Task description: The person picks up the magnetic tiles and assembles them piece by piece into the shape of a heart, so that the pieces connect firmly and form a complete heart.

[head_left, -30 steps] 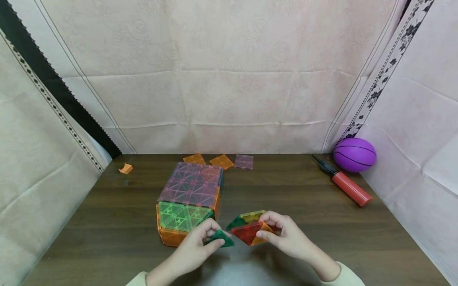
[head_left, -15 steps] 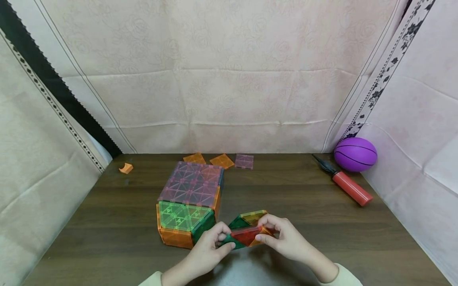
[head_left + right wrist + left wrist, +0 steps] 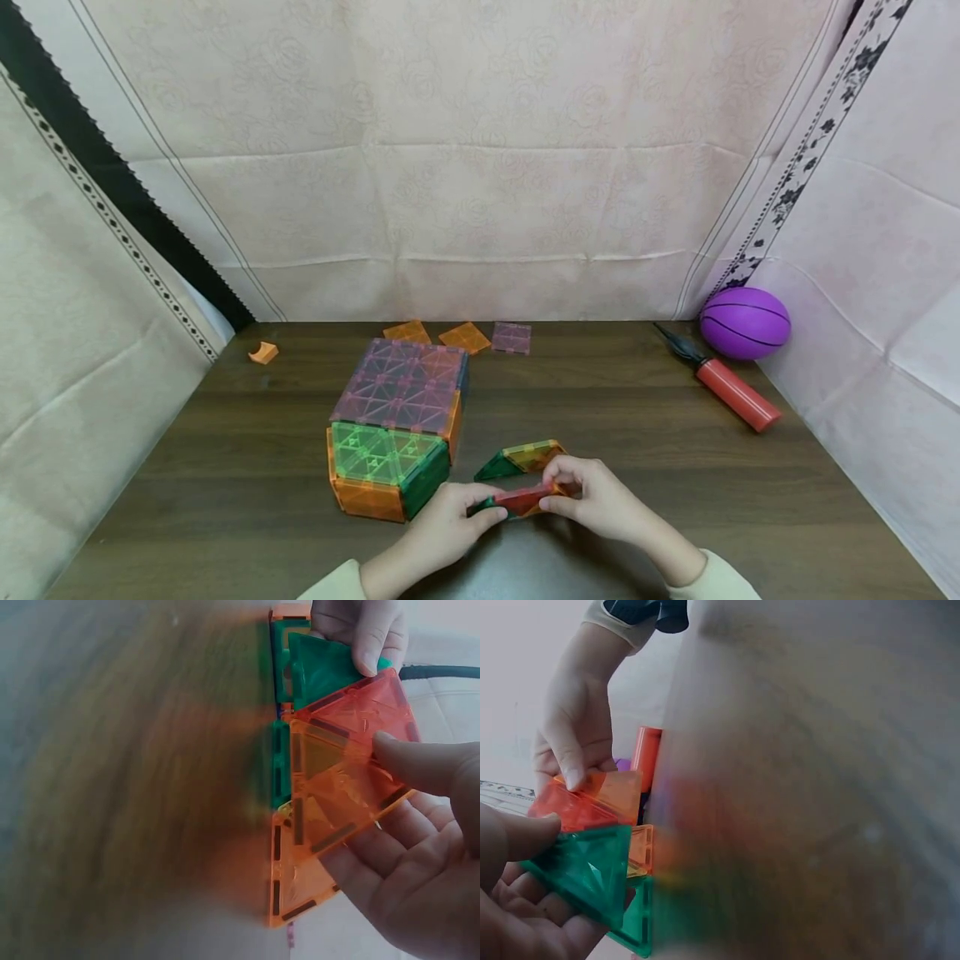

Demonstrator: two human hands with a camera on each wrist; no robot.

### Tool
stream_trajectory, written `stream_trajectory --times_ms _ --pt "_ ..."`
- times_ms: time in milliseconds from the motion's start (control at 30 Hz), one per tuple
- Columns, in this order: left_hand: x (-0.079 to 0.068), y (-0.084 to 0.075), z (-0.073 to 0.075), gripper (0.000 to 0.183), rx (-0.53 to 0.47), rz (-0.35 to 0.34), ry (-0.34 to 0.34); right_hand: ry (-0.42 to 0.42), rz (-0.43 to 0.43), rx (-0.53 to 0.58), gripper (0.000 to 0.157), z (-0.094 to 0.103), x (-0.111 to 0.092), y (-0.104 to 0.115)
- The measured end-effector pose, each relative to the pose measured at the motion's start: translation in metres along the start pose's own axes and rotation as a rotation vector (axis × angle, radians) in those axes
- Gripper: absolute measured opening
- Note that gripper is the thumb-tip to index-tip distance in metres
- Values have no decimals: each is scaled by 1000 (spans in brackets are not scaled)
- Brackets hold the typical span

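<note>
My left hand pinches a green triangular magnetic tile between thumb and fingers. In my right hand are an orange triangular tile and a red triangular tile, joined edge to edge. The green tile's edge meets the red tile's edge, forming a row low over the table. Just behind this row stands another strip of tiles, with a green one and a yellow one. Left of my hands sits a tile box with a purple top and a green front section.
Two orange square tiles and a purple square tile lie behind the box. A small orange block is at back left. At right are a red hand pump and a purple ball. Cloth surrounds the wooden table.
My left hand has moved right, bringing the green tile against the red one. The joined tiles have tipped flatter and slightly lower. The right hand has barely shifted.
</note>
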State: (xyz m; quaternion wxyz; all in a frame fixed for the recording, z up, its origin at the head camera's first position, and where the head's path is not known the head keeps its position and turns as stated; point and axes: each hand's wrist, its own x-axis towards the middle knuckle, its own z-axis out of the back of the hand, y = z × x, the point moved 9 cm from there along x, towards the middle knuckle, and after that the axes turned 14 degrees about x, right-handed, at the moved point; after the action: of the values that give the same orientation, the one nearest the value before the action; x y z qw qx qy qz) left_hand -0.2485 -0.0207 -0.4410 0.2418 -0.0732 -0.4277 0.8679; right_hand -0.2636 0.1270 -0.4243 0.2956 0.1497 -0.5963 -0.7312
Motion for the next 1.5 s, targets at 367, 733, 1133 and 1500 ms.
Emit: stream_trajectory --times_ms 367,733,1133,1500 --pt "7 8 -9 17 16 52 -2 -14 -84 -32 12 4 1 -17" --pt "9 7 -9 16 24 57 -7 72 -73 -56 14 8 7 -12" --pt "5 8 -10 17 11 49 7 -130 34 -117 20 90 61 12" --pt "3 8 -10 17 -6 61 11 -226 -36 -271 38 123 143 -42"
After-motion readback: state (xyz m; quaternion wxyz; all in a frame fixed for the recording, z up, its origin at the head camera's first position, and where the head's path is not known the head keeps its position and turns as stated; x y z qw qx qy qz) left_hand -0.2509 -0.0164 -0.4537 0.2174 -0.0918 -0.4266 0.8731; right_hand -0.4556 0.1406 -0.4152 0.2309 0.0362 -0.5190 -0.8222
